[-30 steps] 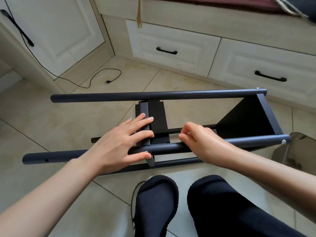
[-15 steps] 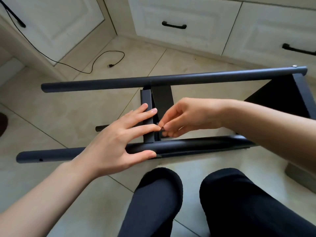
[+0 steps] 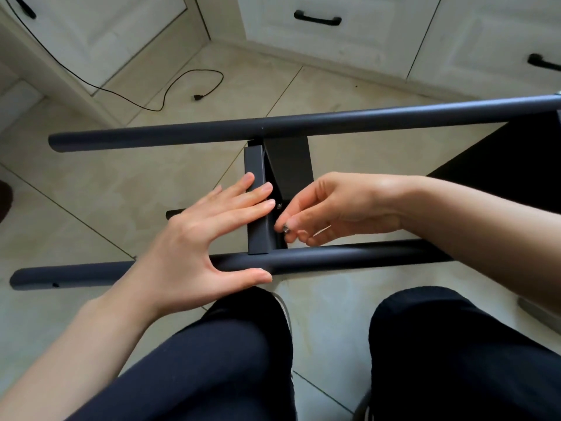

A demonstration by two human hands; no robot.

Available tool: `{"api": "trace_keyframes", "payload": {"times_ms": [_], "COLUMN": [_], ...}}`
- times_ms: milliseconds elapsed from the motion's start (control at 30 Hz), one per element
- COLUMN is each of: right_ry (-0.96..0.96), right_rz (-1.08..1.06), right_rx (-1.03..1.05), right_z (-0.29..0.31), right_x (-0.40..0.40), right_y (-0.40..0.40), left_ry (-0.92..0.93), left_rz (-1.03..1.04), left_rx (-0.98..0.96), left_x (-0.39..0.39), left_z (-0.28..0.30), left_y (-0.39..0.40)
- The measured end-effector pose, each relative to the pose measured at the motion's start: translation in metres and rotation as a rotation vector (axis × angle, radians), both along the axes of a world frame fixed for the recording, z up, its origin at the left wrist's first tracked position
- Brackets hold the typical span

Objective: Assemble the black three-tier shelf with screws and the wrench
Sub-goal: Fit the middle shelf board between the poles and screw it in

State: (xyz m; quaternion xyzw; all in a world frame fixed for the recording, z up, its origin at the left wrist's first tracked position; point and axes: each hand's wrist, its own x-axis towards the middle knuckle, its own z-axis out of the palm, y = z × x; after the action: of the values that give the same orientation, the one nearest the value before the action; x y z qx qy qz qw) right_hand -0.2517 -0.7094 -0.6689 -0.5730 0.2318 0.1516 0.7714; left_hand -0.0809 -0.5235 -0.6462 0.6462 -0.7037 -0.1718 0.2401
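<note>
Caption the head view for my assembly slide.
Left hand steadies the shelf panel; right hand pinches a screw.

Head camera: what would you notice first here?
Two hands meet at the middle of a black shelf frame lying on the tiled floor. The left hand lies flat on the crosspiece; the right hand pinches a small screw beside it. Dark knees fill the bottom.

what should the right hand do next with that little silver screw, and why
Probably carry the small silver screw, pinched in the right hand, up to the hole in the black metal shelf panel: the left hand already steadies that panel against the near black round tube.
</note>
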Motion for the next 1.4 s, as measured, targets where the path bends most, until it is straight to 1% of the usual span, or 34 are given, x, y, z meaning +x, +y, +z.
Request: {"api": "trace_keyframes", "payload": {"times_ms": [100,300,600,867,1033,1233,1400], "right_ry": [0.014,0.021,0.035,0.074,0.104,0.168,0.198], "right_rz": [0.014,0.027,0.003,0.009,0.027,0.048,0.049], "right_rx": [0.003,-0.075,-0.016,-0.065,-0.001,-0.029,0.059], "right_z": [-0.001,0.001,0.002,0.004,0.002,0.001,0.001], "right_x": [0.004,0.009,0.012,0.026,0.029,0.03,0.03], "right_y": [0.001,-0.002,0.002,0.014,0.021,0.021,0.019], "left_ry": [0.003,0.012,0.009,0.008,-0.004,-0.004,-0.007], "left_rz": [0.005,0.008,0.014,0.001,-0.001,-0.005,-0.003], "left_rx": [-0.001,0.009,0.015,0.013,0.013,0.013,0.017], "left_x": [-0.001,0.0,-0.001,0.0,0.0,0.0,0.0], "left_z": [0.0,0.002,0.004,0.004,0.004,0.005,0.005], "left_y": [0.0,-0.002,-0.004,-0.006,-0.006,-0.006,-0.006]}}
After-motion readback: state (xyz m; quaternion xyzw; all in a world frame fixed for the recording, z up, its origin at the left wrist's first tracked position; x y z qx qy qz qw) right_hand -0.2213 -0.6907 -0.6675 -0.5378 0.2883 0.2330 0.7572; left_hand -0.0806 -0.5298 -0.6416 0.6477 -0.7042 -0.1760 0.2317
